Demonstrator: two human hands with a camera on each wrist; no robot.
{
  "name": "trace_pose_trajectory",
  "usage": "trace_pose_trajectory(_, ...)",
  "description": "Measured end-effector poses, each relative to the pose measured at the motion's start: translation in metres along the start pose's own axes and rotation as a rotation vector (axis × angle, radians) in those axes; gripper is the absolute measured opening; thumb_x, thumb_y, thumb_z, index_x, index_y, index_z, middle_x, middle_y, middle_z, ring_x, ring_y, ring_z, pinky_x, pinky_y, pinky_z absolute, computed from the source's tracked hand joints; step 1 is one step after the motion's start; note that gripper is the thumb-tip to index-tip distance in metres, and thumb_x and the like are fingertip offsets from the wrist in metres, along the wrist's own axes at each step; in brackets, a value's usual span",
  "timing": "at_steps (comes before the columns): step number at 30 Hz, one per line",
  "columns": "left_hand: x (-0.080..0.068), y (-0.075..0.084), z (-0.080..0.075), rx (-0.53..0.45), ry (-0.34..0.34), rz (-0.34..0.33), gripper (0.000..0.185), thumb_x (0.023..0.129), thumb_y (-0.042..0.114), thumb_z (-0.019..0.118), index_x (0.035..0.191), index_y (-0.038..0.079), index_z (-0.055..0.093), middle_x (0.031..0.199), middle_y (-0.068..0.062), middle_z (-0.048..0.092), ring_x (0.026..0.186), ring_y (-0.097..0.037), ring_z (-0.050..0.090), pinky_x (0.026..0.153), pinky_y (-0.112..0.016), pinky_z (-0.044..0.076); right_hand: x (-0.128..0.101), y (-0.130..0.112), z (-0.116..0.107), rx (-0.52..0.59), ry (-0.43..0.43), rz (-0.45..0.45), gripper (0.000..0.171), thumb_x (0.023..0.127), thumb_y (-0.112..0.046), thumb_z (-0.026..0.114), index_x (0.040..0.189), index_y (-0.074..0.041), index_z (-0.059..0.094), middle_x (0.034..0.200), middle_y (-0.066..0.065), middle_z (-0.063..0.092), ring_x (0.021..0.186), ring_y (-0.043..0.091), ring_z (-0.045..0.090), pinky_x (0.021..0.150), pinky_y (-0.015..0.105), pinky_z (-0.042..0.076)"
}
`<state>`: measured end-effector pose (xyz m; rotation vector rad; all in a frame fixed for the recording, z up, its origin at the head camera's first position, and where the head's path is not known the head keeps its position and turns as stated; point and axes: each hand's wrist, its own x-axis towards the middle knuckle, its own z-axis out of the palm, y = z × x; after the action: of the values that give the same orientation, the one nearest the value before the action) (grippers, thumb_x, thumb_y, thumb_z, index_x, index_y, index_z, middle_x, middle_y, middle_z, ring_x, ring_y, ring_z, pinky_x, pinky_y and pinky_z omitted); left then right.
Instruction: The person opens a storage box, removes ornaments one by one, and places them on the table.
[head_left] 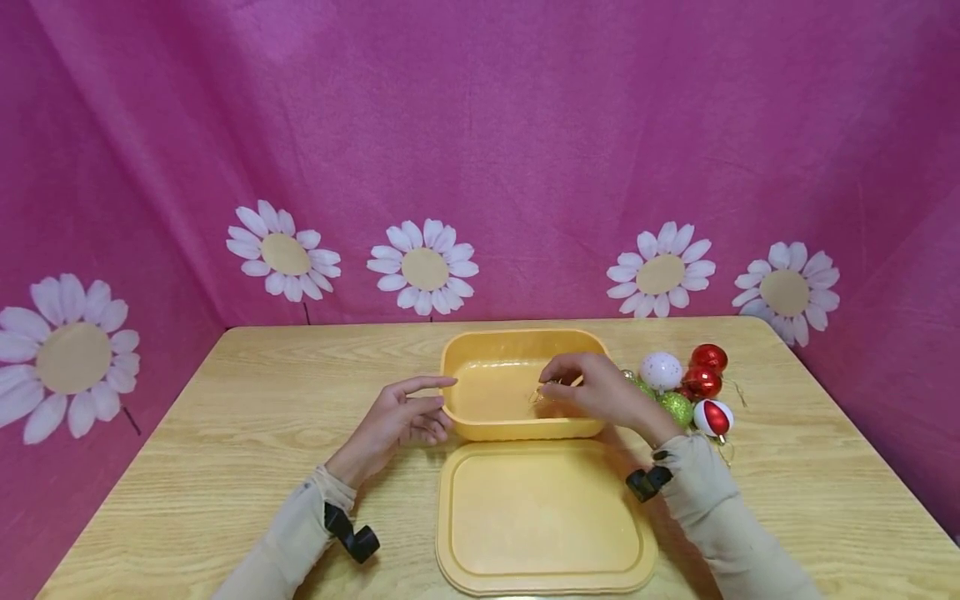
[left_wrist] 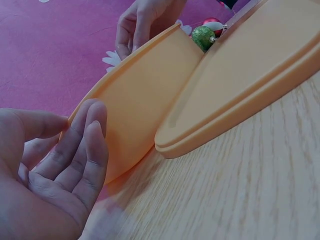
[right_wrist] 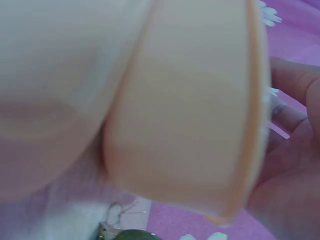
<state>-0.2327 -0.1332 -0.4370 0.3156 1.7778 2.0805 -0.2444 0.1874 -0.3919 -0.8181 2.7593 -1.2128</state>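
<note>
A yellow plastic tub (head_left: 461,421) stands open in the middle of the wooden table, and its flat lid (head_left: 543,517) lies right in front of it. My left hand (head_left: 435,404) rests with relaxed, straight fingers against the tub's left wall (left_wrist: 145,100); the fingertips (left_wrist: 92,117) touch the wall. My right hand (head_left: 553,383) hovers over the tub's inside, with fingers and thumb pinched on a small gold-coloured ornament (head_left: 542,395) that has a thin wire loop and is hard to make out. The right wrist view shows only the blurred tub wall (right_wrist: 190,100) and part of my palm (right_wrist: 290,150).
Several ornaments cluster right of the tub: a white speckled one (head_left: 661,370), two red balls (head_left: 708,358), a green glitter ball (head_left: 675,407) and a red-and-white one (head_left: 713,417). A pink daisy-print cloth (head_left: 480,150) walls the table on three sides.
</note>
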Motion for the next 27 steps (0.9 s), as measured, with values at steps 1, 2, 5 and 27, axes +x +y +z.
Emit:
trace_pose_trajectory(1,0.0,0.0,0.0,0.002,0.002,0.001,0.045,0.1,0.013,0.06,0.141,-0.001,0.051,0.082,-0.014,0.073,0.065,-0.016,0.068,0.061,-0.027,0.059,0.0,-0.001,-0.002,0.008,0.01,-0.003,0.005,0.092,-0.012,0.071,0.096,-0.009,0.073,0.089,-0.001,0.07,0.082,0.014,0.063,0.075,0.035,0.054)
trace_pose_trajectory(2,-0.001,0.001,-0.001,0.003,0.004,0.001,0.045,0.099,0.013,0.061,0.141,0.0,0.052,0.082,-0.014,0.073,0.066,-0.016,0.068,0.061,-0.027,0.059,0.0,-0.003,-0.004,0.018,0.016,-0.004,0.006,0.092,-0.013,0.071,0.097,-0.009,0.073,0.091,0.0,0.07,0.084,0.015,0.063,0.076,0.036,0.055)
trace_pose_trajectory(5,-0.001,0.002,-0.001,0.005,0.009,0.003,0.043,0.099,0.014,0.062,0.14,0.001,0.054,0.082,-0.014,0.073,0.066,-0.016,0.069,0.062,-0.028,0.059,-0.001,-0.007,-0.008,0.059,0.02,0.003,0.008,0.093,-0.014,0.071,0.099,-0.01,0.073,0.097,0.001,0.071,0.091,0.017,0.065,0.081,0.037,0.057)
trace_pose_trajectory(27,0.001,-0.001,0.0,-0.007,-0.002,0.016,0.044,0.1,0.012,0.06,0.141,-0.001,0.051,0.081,-0.012,0.073,0.066,-0.018,0.07,0.062,-0.028,0.059,-0.043,0.007,-0.068,-0.05,0.22,0.055,0.018,0.091,-0.011,0.073,0.107,-0.003,0.071,0.102,0.008,0.072,0.095,0.022,0.067,0.08,0.02,0.056)
